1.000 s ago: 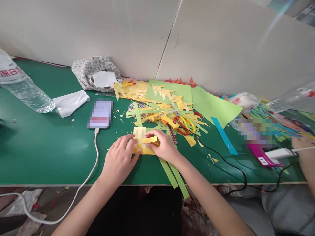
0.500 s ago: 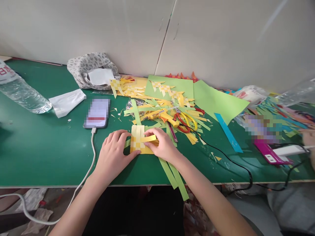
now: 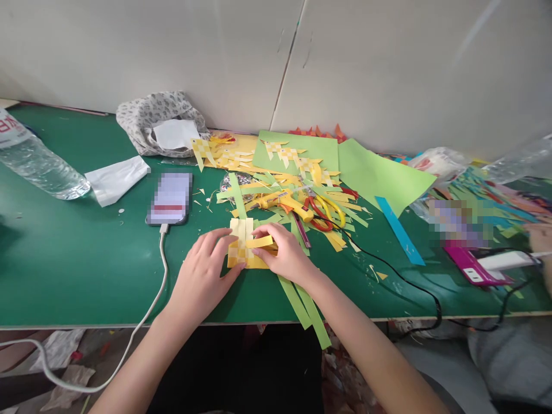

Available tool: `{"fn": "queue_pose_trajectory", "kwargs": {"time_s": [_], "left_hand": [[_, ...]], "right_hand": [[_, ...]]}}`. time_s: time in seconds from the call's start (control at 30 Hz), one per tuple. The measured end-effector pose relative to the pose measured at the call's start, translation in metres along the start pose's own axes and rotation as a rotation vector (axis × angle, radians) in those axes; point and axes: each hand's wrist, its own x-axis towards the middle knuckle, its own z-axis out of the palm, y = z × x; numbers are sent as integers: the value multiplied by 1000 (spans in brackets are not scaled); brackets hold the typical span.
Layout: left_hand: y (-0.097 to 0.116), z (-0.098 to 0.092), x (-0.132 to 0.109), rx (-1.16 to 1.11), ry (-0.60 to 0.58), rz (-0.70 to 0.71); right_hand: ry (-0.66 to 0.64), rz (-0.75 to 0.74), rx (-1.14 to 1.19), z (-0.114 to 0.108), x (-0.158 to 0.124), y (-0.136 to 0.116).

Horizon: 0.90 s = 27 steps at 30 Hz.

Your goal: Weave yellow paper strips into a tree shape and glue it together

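Observation:
A woven paper piece (image 3: 235,253) in yellow and cream checks lies on the green table in front of me, cream strips upright at its top. My left hand (image 3: 207,261) grips its left side, thumb at the lower edge and index finger bent over the upper left. From the right, my right hand (image 3: 287,253) pinches a yellow paper strip (image 3: 260,242) that sticks out across the weave. Its fingers hide the piece's right part. Two green paper strips (image 3: 308,316) hang over the table edge below my right wrist.
Beyond my hands lie a yellow glue gun (image 3: 282,202), scissors (image 3: 330,213) and paper offcuts. Finished woven fish shapes (image 3: 302,161) rest on green sheets. A phone (image 3: 170,198) with a white cable and a water bottle (image 3: 43,164) are left. A purple power strip (image 3: 472,267) and another person's hand (image 3: 541,244) are right.
My left index finger has shifted inward over the upper left of the woven piece. My right hand stays nearly still with the yellow strip.

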Motion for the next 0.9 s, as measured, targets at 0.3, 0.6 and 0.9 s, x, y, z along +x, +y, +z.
{"fn": "queue_pose_trajectory", "kwargs": {"time_s": [0.3, 0.6, 0.9], "left_hand": [[12, 7, -3, 19, -94, 113], [9, 12, -6, 63, -62, 162], [9, 12, -5, 8, -58, 156]], "right_hand": [[110, -13, 61, -7, -1, -5], [18, 24, 174, -17, 0, -15], [472, 95, -574, -37, 29, 46]]}}
